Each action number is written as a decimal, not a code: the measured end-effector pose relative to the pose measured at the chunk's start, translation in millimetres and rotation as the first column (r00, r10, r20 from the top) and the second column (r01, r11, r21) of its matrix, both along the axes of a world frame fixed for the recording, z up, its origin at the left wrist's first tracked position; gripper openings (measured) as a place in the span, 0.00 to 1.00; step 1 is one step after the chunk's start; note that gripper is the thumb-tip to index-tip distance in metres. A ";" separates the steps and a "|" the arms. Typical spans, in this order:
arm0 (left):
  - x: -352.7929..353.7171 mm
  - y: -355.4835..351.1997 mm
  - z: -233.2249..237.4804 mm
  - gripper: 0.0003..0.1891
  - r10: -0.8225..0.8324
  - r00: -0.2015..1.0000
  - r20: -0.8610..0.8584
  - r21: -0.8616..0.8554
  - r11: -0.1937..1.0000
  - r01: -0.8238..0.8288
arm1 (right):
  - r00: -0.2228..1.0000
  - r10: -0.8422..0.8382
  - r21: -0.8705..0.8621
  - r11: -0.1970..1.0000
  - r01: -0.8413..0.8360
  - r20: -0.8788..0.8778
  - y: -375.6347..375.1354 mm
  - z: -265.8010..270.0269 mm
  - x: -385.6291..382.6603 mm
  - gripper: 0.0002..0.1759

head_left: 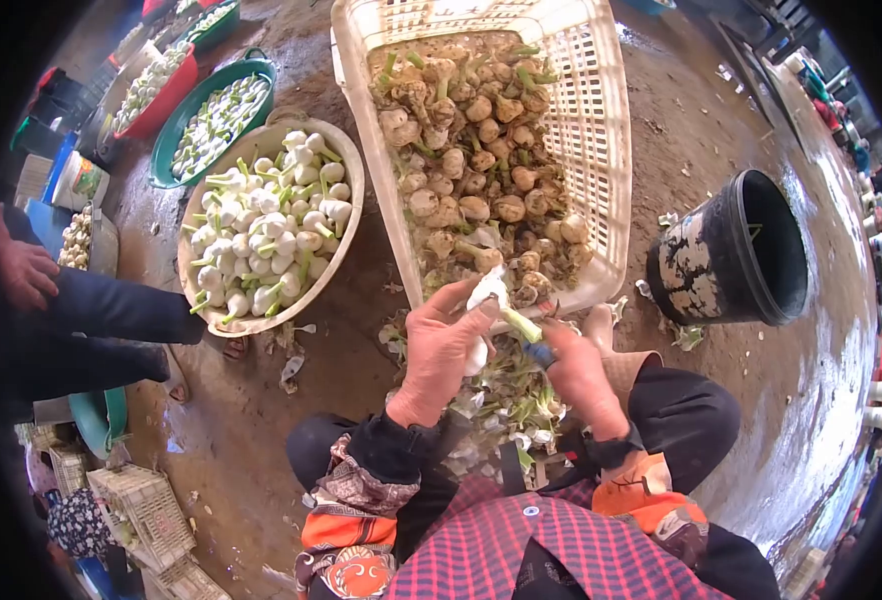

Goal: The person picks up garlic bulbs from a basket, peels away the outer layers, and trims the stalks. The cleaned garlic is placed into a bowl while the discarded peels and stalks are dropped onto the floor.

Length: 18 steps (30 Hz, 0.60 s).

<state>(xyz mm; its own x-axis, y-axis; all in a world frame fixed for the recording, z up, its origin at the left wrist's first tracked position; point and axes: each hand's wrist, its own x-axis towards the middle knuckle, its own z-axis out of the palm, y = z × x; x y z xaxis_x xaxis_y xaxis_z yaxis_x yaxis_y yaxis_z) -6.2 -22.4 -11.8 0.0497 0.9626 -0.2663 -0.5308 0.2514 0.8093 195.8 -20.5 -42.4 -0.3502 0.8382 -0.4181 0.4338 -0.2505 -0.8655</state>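
Note:
My left hand [438, 350] is closed around a garlic bulb, its white skin [488, 288] partly loose and its pale green stem [521, 325] pointing toward my right hand. A second white, rounded shape [476, 357] shows under the left fingers; it may be another bulb. My right hand [578, 372] is closed beside the stem, slightly blurred. Something blue [539, 353] shows at its fingers, too small to name. Just beyond both hands stands a cream plastic crate [616, 150] holding unpeeled, soil-stained garlic [476, 150]. Peelings [511, 395] lie below the hands.
A round basin [353, 215] of cleaned garlic [266, 225] stands to the left, with a green tub [166, 165] and red tub [186, 85] beyond. A black bucket [696, 265] is at right. Another person's hand [29, 275] rests on their leg at far left.

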 end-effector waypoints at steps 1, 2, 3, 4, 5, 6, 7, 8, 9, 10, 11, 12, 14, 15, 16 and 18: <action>1.1 -1.9 -1.0 0.19 0.021 0.997 -0.075 -0.005 1.000 -0.022 | 0.976 -0.157 -0.088 0.986 0.145 -0.151 2.9 7.4 -5.0 0.14; 1.9 -7.0 -1.7 0.18 0.029 0.988 -0.155 -0.018 0.999 -0.032 | 0.900 -0.331 -0.207 0.937 0.280 -0.282 0.6 18.9 -12.6 0.13; 4.4 -7.0 -3.5 0.17 0.043 0.975 -0.218 0.029 0.999 -0.037 | 0.800 -0.439 -0.315 0.891 0.328 -0.408 2.6 52.6 -23.9 0.15; 5.4 -4.7 -7.4 0.16 0.068 0.936 -0.346 0.137 0.990 -0.022 | 0.876 -0.333 -0.242 0.935 0.259 -0.349 8.8 55.7 -26.1 0.15; 6.2 -2.9 -13.3 0.16 0.111 0.880 -0.461 0.239 0.971 0.003 | 0.936 -0.221 -0.175 0.968 0.178 -0.274 14.4 58.4 -26.4 0.15; 6.6 -2.4 -18.3 0.16 0.166 0.808 -0.566 0.330 0.943 0.037 | 0.976 -0.108 -0.122 0.989 0.085 -0.190 18.3 59.7 -26.3 0.14; 6.3 -1.1 -23.3 0.14 0.226 0.771 -0.596 0.412 0.910 0.052 | 0.976 -0.104 -0.113 0.990 0.084 -0.191 21.1 58.5 -27.2 0.12; 4.6 -2.3 -18.5 0.15 0.106 0.862 -0.495 0.281 0.959 0.044 | 0.936 -0.156 -0.214 0.973 0.090 -0.315 21.9 53.8 -26.5 0.11; 2.7 -4.5 -11.7 0.16 0.002 0.931 -0.366 0.144 0.988 0.055 | 0.878 -0.217 -0.314 0.946 0.081 -0.427 22.9 47.4 -23.7 0.10; 1.2 -6.5 -5.3 0.16 -0.087 0.973 -0.212 0.008 0.996 0.091 | 0.803 -0.289 -0.412 0.909 0.060 -0.521 22.6 43.3 -22.6 0.10; -2.7 -7.2 -1.8 0.17 -0.152 0.984 -0.091 -0.046 0.988 0.148 | 0.787 -0.302 -0.422 0.905 0.058 -0.539 21.4 44.2 -23.5 0.08; -4.5 -5.8 -6.5 0.16 -0.159 0.987 -0.014 -0.062 0.986 0.158 | 0.734 -0.328 -0.426 0.903 0.058 -0.595 18.6 43.0 -25.7 0.09; -5.4 -0.7 -13.0 0.16 -0.167 0.976 0.140 -0.086 0.980 0.180 | 0.614 -0.372 -0.431 0.901 0.058 -0.696 8.4 38.8 -30.7 0.10; -2.0 -2.5 -7.6 0.15 -0.140 0.966 0.217 -0.086 0.983 0.162 | 0.604 -0.364 -0.427 0.903 0.044 -0.709 5.0 34.2 -31.1 0.13; -3.5 -2.0 -3.9 0.16 -0.160 0.952 0.262 -0.087 0.978 0.188 | 0.543 -0.372 -0.431 0.902 0.020 -0.753 2.3 34.0 -31.3 0.14; -7.7 -1.9 -0.6 0.16 -0.202 0.916 0.347 -0.092 0.964 0.248 | 0.406 -0.395 -0.441 0.897 -0.022 -0.824 -4.9 36.4 -32.6 0.17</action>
<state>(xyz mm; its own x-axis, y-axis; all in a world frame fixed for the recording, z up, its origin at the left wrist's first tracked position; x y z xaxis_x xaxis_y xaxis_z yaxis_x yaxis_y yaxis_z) -13.9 -24.3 -12.5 0.3682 0.8731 -0.3197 -0.6795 0.4874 0.5484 163.2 -25.4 -6.0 -0.5428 0.8079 -0.2294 -0.6091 -0.5668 -0.5547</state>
